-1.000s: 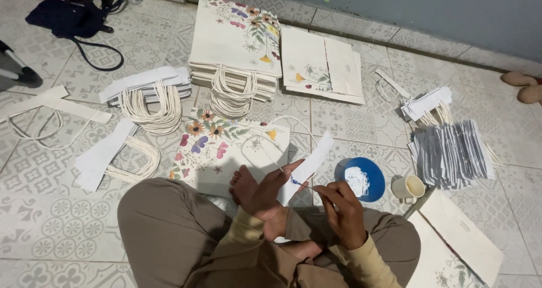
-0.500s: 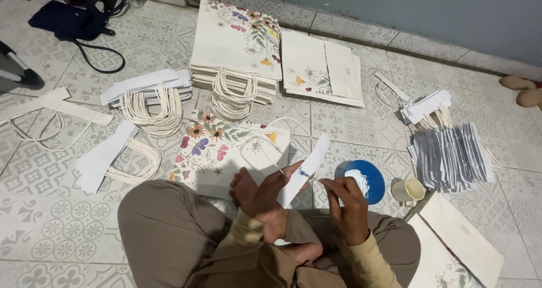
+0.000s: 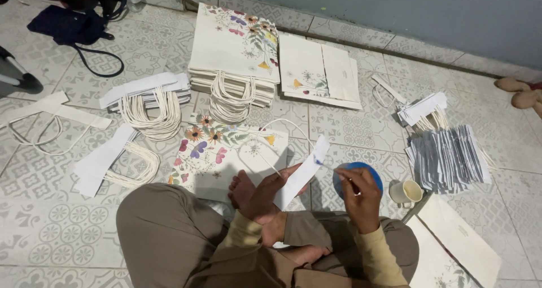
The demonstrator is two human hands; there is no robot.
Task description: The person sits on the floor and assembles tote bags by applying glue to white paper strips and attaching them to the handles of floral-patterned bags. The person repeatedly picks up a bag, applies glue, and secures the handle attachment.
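Observation:
I sit cross-legged on a tiled floor. My left hand (image 3: 265, 195) holds a white paper strip (image 3: 302, 172) with a cord handle looping off it. My right hand (image 3: 360, 197) pinches a thin stick whose tip touches the strip. Behind the right hand sits a blue dish (image 3: 359, 174) of white glue. A flowered paper bag (image 3: 220, 152) lies flat in front of my knees.
A stack of flowered bags with cord handles (image 3: 234, 59) stands ahead, flat bag sheets (image 3: 319, 70) beside it. Handle strips (image 3: 149, 99) lie left, grey folded papers (image 3: 449, 158) and a small cup (image 3: 407, 192) right. A dark bag (image 3: 68, 25) is far left.
My right hand has lifted from the blue dish toward the strip, bringing the stick's tip onto the paper. My left hand keeps holding the strip, tilted slightly more upright.

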